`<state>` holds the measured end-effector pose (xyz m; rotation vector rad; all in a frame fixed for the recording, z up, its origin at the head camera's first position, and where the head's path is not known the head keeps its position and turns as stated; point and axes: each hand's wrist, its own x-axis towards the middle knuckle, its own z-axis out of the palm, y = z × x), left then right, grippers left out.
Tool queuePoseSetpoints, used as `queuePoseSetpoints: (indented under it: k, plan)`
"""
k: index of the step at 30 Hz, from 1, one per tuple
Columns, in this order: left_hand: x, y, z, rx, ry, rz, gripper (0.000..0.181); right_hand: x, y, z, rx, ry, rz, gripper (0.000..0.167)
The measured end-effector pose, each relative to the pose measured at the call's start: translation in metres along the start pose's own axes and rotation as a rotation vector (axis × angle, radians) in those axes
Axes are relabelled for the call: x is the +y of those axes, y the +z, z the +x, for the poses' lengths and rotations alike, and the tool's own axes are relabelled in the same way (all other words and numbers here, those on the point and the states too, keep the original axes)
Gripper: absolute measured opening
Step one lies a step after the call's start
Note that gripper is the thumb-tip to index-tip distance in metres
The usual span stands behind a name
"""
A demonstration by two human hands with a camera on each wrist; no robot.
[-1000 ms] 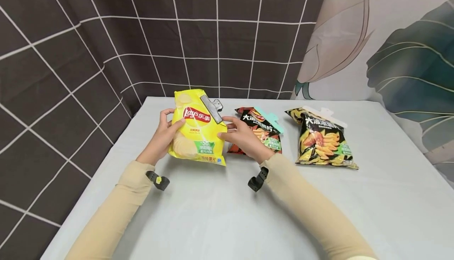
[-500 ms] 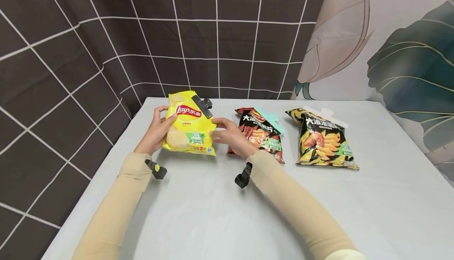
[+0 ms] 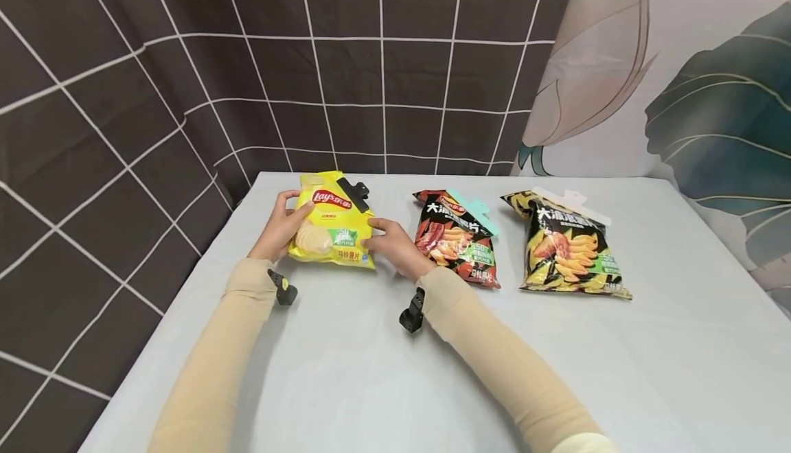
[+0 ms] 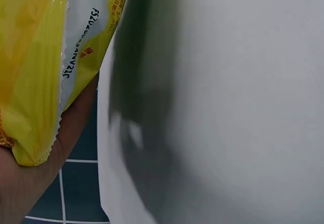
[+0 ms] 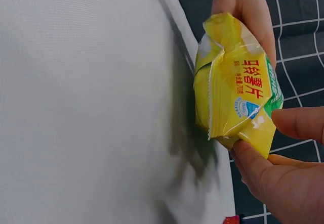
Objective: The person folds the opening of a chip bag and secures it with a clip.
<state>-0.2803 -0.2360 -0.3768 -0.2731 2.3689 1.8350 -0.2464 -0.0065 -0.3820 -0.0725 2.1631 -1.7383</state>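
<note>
A yellow Lay's potato chip bag (image 3: 330, 225) is at the table's far left, with a black clip (image 3: 354, 194) across its upper right corner. My left hand (image 3: 277, 228) holds the bag by its left side, thumb on the front. On the opposite side, my right hand (image 3: 395, 246) pinches the lower right edge between thumb and fingers. The right wrist view shows the bag's bottom seam (image 5: 215, 95) and both hands around it. From the left wrist, the bag (image 4: 35, 72) appears slightly off the white surface, with a shadow beside it.
Right of my right hand lies a black-and-red chip bag (image 3: 454, 237) with a turquoise clip (image 3: 476, 211). Farther right lies a black-and-yellow chip bag (image 3: 565, 247) with a white clip (image 3: 573, 204). A dark gridded curtain (image 3: 346, 75) hangs behind the white table (image 3: 346, 364).
Both hands have lowered the yellow chip bag toward the table and shifted it left. My right hand has moved left, uncovering more of the black-and-red bag.
</note>
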Motion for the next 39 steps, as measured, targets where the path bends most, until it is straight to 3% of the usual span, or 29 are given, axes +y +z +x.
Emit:
queuePoseSetpoints:
  k: [9,17,25,31,36,39]
  plan:
    - [-0.007,0.000,0.007,0.017,-0.049,-0.039,0.061,0.005,0.010,0.003,0.017,0.030,-0.022,0.058]
    - [-0.012,0.001,0.011,0.068,-0.065,0.039,0.064,0.001,0.014,0.000,0.003,0.031,-0.037,0.060]
    - [-0.011,-0.004,0.008,0.058,-0.105,0.165,0.062,0.001,0.016,0.002,-0.010,0.061,-0.040,0.064]
    - [-0.007,-0.004,0.004,0.087,-0.091,0.198,0.058,0.003,0.016,0.001,0.001,0.078,-0.035,0.066]
    - [0.001,-0.001,-0.001,0.158,-0.072,0.212,0.058,0.004,0.016,-0.004,-0.014,0.068,-0.014,0.069]
    - [0.009,0.001,-0.005,0.201,-0.028,0.248,0.060,0.000,0.016,-0.009,-0.031,0.046,-0.021,0.068]
